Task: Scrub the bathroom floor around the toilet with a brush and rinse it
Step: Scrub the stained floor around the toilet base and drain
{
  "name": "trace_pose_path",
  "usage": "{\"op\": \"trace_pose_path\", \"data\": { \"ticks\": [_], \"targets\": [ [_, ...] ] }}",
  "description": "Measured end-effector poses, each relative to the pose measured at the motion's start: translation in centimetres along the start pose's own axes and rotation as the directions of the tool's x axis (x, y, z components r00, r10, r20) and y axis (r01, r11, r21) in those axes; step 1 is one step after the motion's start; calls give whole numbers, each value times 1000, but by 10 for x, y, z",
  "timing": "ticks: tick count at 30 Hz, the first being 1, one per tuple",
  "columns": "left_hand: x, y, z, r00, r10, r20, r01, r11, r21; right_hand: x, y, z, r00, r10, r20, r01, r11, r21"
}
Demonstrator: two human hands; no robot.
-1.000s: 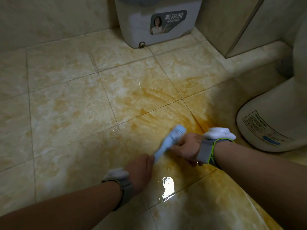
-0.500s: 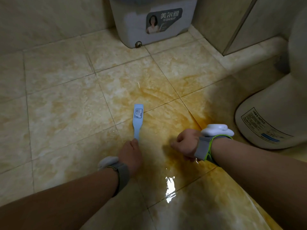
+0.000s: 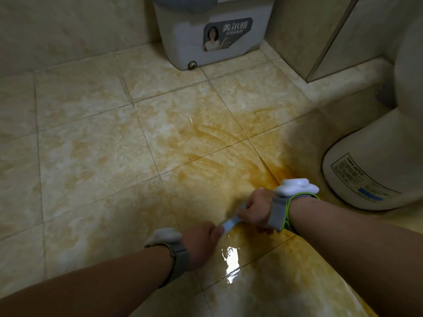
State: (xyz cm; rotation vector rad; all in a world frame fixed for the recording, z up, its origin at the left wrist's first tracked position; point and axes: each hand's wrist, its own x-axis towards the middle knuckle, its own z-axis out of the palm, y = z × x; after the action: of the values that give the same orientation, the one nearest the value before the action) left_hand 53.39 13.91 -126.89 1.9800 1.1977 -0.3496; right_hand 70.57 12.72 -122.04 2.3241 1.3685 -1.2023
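Note:
A light blue brush (image 3: 230, 223) lies low over the wet, yellow-stained floor tiles (image 3: 206, 152), blurred by motion. My left hand (image 3: 202, 244) grips its near handle end. My right hand (image 3: 255, 210) curls over the far end of the brush, hiding that end against the floor. Both wrists wear grey bands with white devices. The toilet base (image 3: 366, 170) stands just right of my right hand, with a notice sticker on it.
A white mop bucket (image 3: 206, 37) with a printed label stands against the back wall. A raised tiled step and a door frame (image 3: 329, 42) sit at the back right. A puddle (image 3: 231, 259) glints below the hands. Dry tiles spread to the left.
Half a second ago the brush pointed forward from my left hand alone, with my right hand off it. Now it has swung right and my right hand covers its far end.

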Motion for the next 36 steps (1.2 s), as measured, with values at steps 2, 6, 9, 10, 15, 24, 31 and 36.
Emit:
{"op": "trace_pose_path", "data": {
  "ticks": [2, 6, 9, 10, 15, 24, 31, 36],
  "targets": [
    [0, 3, 0, 1000, 11, -27, -13, 997, -80, 4, 4, -1, 999, 42, 29, -44, 998, 51],
    [3, 9, -1, 987, -153, -56, 101, 845, -525, 2, -4, 10, 989, 88, -117, -66, 982, 176],
    [-3, 21, -6, 989, -123, 86, 147, 663, -734, 6, -13, 17, 978, 161, -133, -96, 911, 401],
    [-5, 26, -7, 991, -87, 97, 131, 658, -742, 8, -16, 17, 976, 179, -119, -104, 878, 467],
    [-1, 43, -12, 981, -97, 167, 192, 564, -803, 16, -25, 16, 950, 278, -142, -140, 786, 602],
    [0, 41, -12, 929, -204, 308, 369, 519, -771, 24, 0, 2, 910, 407, -81, -180, 562, 807],
    [5, 49, -16, 943, -211, 258, 333, 622, -709, 14, 28, 3, 875, 484, -26, -284, 556, 781],
    [11, 56, -19, 958, -124, 260, 247, 817, -521, -18, 73, 8, 858, 497, 128, -369, 425, 827]
  ]
}}
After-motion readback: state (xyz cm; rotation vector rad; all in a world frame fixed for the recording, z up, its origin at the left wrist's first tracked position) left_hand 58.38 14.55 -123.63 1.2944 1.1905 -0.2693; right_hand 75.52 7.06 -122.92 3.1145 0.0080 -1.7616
